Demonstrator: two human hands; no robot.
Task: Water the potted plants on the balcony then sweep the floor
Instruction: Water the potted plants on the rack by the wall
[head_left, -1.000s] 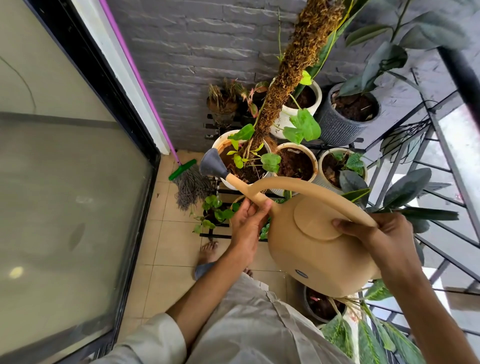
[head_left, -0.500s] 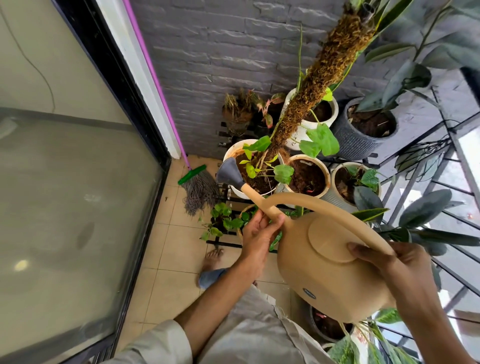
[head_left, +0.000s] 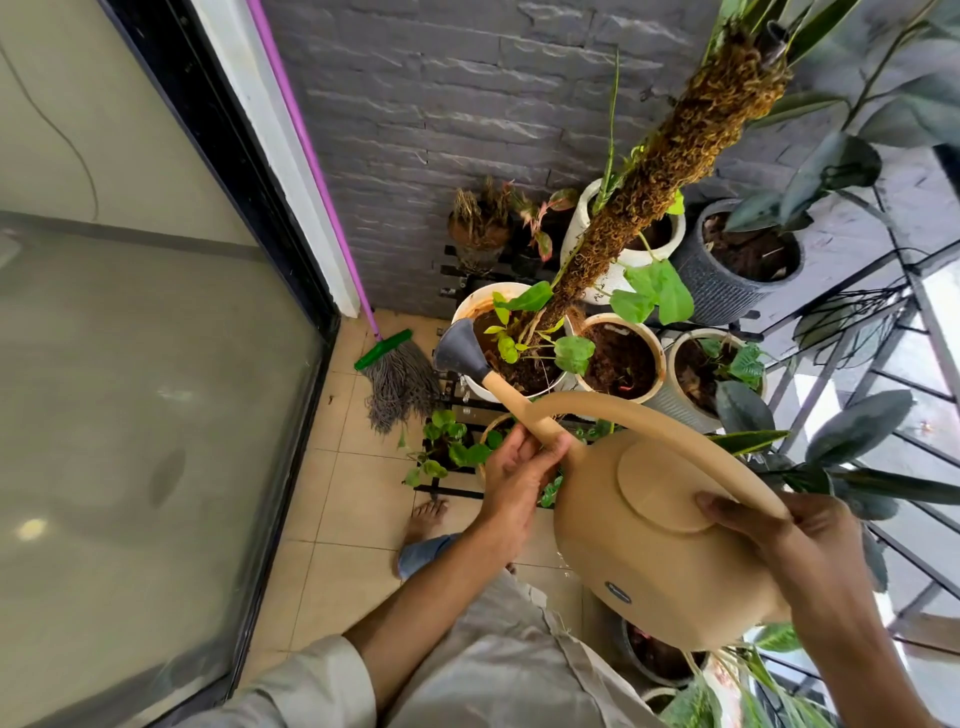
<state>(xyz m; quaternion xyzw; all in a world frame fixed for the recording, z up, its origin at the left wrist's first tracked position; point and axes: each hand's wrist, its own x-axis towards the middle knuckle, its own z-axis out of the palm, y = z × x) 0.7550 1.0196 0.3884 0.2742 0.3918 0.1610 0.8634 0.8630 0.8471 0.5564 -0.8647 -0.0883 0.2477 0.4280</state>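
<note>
Arms outstretched, we curl our right hand round the arched handle of the round tan plastic watering can and our left hand round its spout, grey rose over the white moss-pole pot.

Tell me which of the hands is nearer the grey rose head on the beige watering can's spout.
Left. The left hand grips the spout just below the grey rose head; the right hand holds the handle's far end.
</note>
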